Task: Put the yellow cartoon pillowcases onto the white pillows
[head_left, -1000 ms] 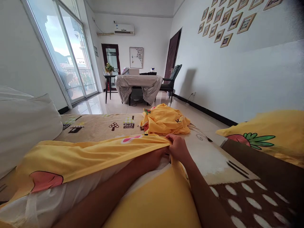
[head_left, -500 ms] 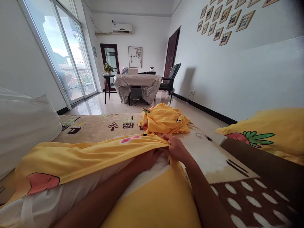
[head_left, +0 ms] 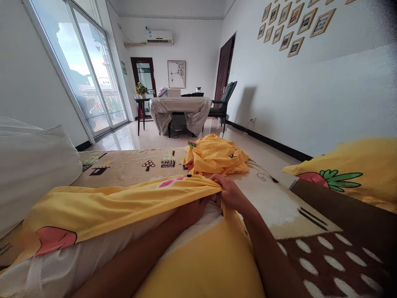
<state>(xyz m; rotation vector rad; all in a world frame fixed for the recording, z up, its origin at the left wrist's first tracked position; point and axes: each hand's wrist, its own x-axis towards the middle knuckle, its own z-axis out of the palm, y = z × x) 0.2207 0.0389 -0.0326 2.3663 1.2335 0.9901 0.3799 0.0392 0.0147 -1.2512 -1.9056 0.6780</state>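
A yellow fabric cover [head_left: 124, 203] with a red printed shape stretches across the front, over a white inner piece [head_left: 80, 263]. My right hand [head_left: 231, 192] pinches the cover's edge near the middle. Just left of it, my left hand [head_left: 195, 209] reaches under the cover's edge onto the white piece; its fingertips are mostly hidden by the fabric. More yellow cloth lies below, between my forearms.
A crumpled yellow cloth [head_left: 217, 156] lies on the patterned blanket [head_left: 133, 165] ahead. A white cushion [head_left: 34, 153] stands at the left, a yellow pillow [head_left: 369, 178] at the right. Farther back are a covered table [head_left: 180, 105] and a black chair [head_left: 223, 105].
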